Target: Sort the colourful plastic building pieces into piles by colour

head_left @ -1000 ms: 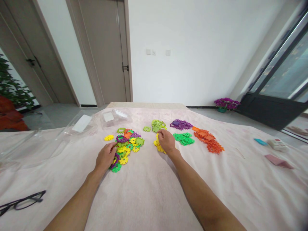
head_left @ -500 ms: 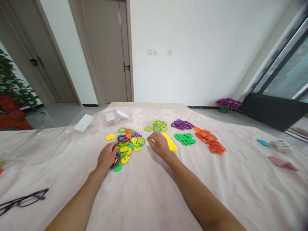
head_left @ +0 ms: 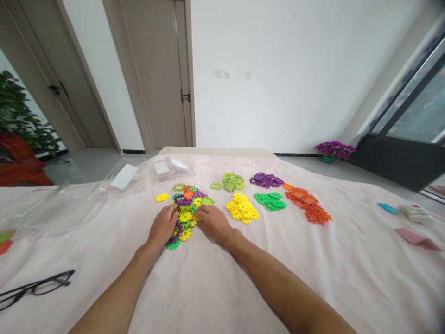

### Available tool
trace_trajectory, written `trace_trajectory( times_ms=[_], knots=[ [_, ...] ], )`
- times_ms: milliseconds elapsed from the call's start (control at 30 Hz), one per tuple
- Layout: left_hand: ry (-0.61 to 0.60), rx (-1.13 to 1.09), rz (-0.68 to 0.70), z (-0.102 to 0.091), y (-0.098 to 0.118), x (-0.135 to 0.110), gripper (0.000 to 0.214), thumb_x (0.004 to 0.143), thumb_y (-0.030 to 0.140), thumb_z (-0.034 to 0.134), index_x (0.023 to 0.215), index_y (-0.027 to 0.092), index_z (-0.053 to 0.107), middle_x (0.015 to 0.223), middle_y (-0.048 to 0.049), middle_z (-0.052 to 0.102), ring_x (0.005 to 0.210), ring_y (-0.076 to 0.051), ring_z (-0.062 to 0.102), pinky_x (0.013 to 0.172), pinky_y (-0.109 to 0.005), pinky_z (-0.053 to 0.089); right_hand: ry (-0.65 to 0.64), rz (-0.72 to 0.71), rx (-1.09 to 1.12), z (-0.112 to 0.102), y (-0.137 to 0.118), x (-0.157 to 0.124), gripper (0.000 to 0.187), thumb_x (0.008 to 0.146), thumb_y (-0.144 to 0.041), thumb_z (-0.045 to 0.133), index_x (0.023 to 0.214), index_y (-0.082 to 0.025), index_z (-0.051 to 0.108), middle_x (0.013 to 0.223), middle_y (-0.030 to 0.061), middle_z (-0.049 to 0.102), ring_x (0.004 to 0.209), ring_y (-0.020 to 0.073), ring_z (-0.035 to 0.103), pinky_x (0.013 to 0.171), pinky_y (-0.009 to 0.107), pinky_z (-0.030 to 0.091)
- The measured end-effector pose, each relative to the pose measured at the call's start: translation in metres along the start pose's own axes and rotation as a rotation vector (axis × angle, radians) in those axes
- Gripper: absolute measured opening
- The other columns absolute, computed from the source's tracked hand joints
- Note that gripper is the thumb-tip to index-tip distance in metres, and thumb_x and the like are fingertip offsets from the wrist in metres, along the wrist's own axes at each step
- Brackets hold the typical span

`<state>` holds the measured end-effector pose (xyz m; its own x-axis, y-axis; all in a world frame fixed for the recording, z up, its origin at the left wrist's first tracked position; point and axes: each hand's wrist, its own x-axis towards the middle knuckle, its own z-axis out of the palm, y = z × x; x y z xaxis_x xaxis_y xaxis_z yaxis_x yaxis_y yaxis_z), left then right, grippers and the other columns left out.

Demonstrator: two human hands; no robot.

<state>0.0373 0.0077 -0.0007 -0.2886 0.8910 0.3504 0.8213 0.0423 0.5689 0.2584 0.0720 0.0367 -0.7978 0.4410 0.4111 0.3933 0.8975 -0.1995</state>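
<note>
A mixed heap of flat plastic snowflake pieces (head_left: 187,208) in yellow, green, purple and orange lies on the pale pink cloth. My left hand (head_left: 162,227) rests on the heap's left side, fingers curled onto the pieces. My right hand (head_left: 213,221) lies at the heap's right edge, fingers bent down onto a yellow piece. To the right sit sorted piles: yellow (head_left: 241,208), green (head_left: 270,201), orange (head_left: 308,207), purple (head_left: 266,180) and lime green (head_left: 232,181).
Clear plastic bags (head_left: 125,178) lie at the back left. Black glasses (head_left: 34,288) rest near the front left. A blue piece (head_left: 388,208), a small box (head_left: 414,212) and a pink card (head_left: 415,237) are at the far right.
My right hand left the yellow pile and moved left to the mixed heap. My left hand stayed on the heap. The camera shifted slightly.
</note>
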Motion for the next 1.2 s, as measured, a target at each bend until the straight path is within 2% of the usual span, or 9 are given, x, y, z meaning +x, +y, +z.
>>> trace_trajectory(
  times_ms=[133,233,400,500,667,767,867,1033,1200],
  knots=[
    [0.001,-0.075,-0.014,0.005,0.017,-0.005,0.043,0.095,0.034,0.039,0.123,0.013,0.064,0.130,-0.0138,0.065,0.125,-0.025,0.057,0.113,-0.041,0.040,-0.008,0.000,-0.035,-0.001,0.000,0.001,0.024,0.097,-0.027,0.062,0.120,-0.024,0.068,0.113,0.0069,0.070,0.103,0.0199,0.061,0.088,0.029,0.044],
    [0.003,-0.141,-0.042,0.004,0.026,-0.007,0.044,0.095,0.037,0.039,0.124,0.013,0.063,0.128,-0.0137,0.066,0.123,-0.025,0.059,0.112,-0.041,0.041,0.001,-0.023,-0.044,0.000,0.002,0.000,0.019,0.097,-0.027,0.062,0.113,-0.026,0.072,0.109,0.0055,0.072,0.100,0.0191,0.062,0.086,0.029,0.043],
    [0.089,-0.203,-0.098,-0.002,0.028,-0.007,0.042,0.096,0.038,0.039,0.123,0.017,0.063,0.129,-0.0108,0.066,0.123,-0.023,0.059,0.111,-0.040,0.043,0.042,-0.028,-0.018,0.001,0.008,-0.003,0.017,0.099,-0.024,0.059,0.105,-0.025,0.074,0.105,0.0051,0.073,0.098,0.0176,0.063,0.085,0.028,0.043],
    [0.125,-0.165,-0.135,-0.007,0.025,-0.006,0.041,0.095,0.036,0.041,0.126,0.018,0.062,0.132,-0.0101,0.066,0.126,-0.024,0.058,0.112,-0.040,0.042,0.072,-0.014,0.008,-0.001,0.010,-0.005,0.016,0.099,-0.020,0.058,0.104,-0.023,0.073,0.105,0.0059,0.072,0.097,0.0173,0.063,0.085,0.028,0.044],
    [0.138,0.016,-0.220,-0.020,0.018,-0.003,0.042,0.093,0.031,0.043,0.129,0.019,0.063,0.134,-0.0096,0.065,0.126,-0.025,0.059,0.111,-0.040,0.042,0.142,0.107,0.082,-0.005,0.014,-0.010,0.015,0.097,-0.019,0.057,0.102,-0.021,0.071,0.097,0.0058,0.072,0.092,0.0184,0.064,0.082,0.028,0.047],
    [0.167,0.161,-0.206,-0.027,0.010,-0.002,0.044,0.094,0.030,0.040,0.130,0.017,0.062,0.132,-0.0118,0.065,0.125,-0.027,0.058,0.113,-0.043,0.039,0.240,0.179,0.112,-0.009,0.021,-0.012,0.021,0.096,-0.019,0.055,0.112,-0.020,0.070,0.100,0.0069,0.073,0.093,0.0196,0.065,0.086,0.030,0.048],
    [0.180,0.306,-0.229,-0.032,0.000,0.000,0.047,0.096,0.030,0.037,0.134,0.014,0.059,0.140,-0.0155,0.060,0.134,-0.029,0.050,0.118,-0.050,0.030,0.368,0.257,0.106,-0.017,0.034,-0.011,0.033,0.093,-0.018,0.053,0.123,-0.020,0.066,0.108,0.0077,0.073,0.095,0.0202,0.065,0.091,0.032,0.049],
    [0.076,0.356,-0.350,-0.032,-0.012,0.005,0.057,0.100,0.037,0.026,0.148,0.012,0.046,0.154,-0.0197,0.046,0.147,-0.029,0.036,0.120,-0.055,0.022,0.535,0.405,0.028,-0.034,0.060,-0.013,0.034,0.088,-0.016,0.049,0.115,-0.020,0.070,0.107,0.0074,0.073,0.097,0.0210,0.064,0.093,0.033,0.047],
    [0.020,0.371,-0.349,-0.028,-0.016,0.006,0.064,0.101,0.045,0.020,0.154,0.013,0.038,0.158,-0.0222,0.039,0.149,-0.031,0.033,0.119,-0.057,0.021,0.565,0.582,-0.093,-0.051,0.076,-0.024,0.029,0.087,-0.016,0.049,0.104,-0.019,0.072,0.096,0.0066,0.070,0.092,0.0228,0.059,0.088,0.035,0.043]
  ],
)
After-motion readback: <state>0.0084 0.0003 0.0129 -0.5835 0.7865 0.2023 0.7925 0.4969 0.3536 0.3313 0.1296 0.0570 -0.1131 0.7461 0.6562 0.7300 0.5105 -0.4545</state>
